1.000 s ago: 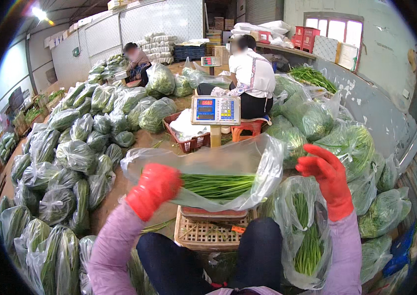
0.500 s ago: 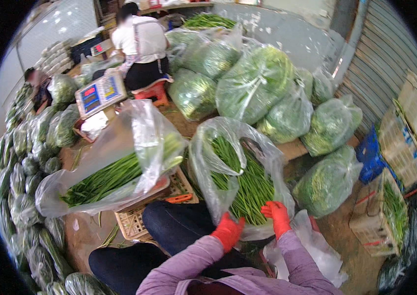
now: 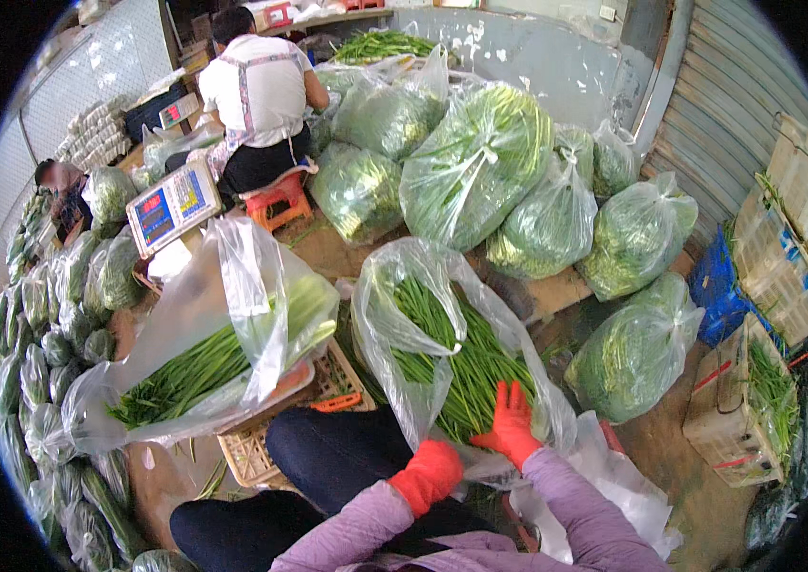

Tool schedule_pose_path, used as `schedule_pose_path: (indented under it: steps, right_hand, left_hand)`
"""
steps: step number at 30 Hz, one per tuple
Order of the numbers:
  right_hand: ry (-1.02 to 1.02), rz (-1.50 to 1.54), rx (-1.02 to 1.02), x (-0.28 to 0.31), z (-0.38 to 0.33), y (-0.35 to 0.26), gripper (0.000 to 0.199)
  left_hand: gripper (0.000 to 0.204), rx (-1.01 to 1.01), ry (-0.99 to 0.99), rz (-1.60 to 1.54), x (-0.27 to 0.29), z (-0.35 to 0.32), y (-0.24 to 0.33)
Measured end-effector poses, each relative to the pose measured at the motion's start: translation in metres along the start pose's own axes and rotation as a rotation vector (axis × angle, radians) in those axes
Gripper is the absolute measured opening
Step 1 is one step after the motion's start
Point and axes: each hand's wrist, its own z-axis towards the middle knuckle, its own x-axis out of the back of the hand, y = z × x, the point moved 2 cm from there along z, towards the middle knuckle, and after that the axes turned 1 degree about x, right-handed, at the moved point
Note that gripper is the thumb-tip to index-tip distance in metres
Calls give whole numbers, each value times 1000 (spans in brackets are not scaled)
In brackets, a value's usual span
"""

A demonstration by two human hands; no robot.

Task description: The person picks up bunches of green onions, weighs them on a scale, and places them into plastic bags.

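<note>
A clear plastic bag [image 3: 375,329] full of long, thin green stalks [image 3: 480,362], like chives, lies open in front of me. My left hand [image 3: 428,479], in a red glove, is closed at the bag's near edge; its fingers curl round the plastic and are partly hidden. With red-gloved fingers spread, my right hand [image 3: 512,431] rests on the stalks just inside the bag's mouth. To the left, a second clear bag [image 3: 99,405] holds another bundle of green stalks [image 3: 194,372] on a scale pan above a tan plastic crate [image 3: 249,459].
Several tied bags of greens [image 3: 480,167] stand beyond, and wrapped vegetables [image 3: 51,429] are piled at left. A digital scale [image 3: 173,205] stands near a person [image 3: 253,91] on a red stool [image 3: 277,202]. White plastic [image 3: 633,500] lies at my right, near crates [image 3: 733,410].
My right hand has moved left and farther over the stalks, fingers spread. My left hand has drawn slightly nearer and curled closed. The view has shifted a little.
</note>
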Motion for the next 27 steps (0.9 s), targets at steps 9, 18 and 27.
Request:
schedule_pose_path:
  steps: [9,18,27]
  right_hand:
    - [105,200,44,-25,30,64,108]
    - [-143,196,2,47,37,71,52]
    - [-385,1063,21,138,-1,-19,40]
  left_hand:
    - [16,11,12,-7,-2,3,-1]
    - [15,-167,335,-99,5,7,6]
    - [69,416,-86,-2155,-3,26,-3]
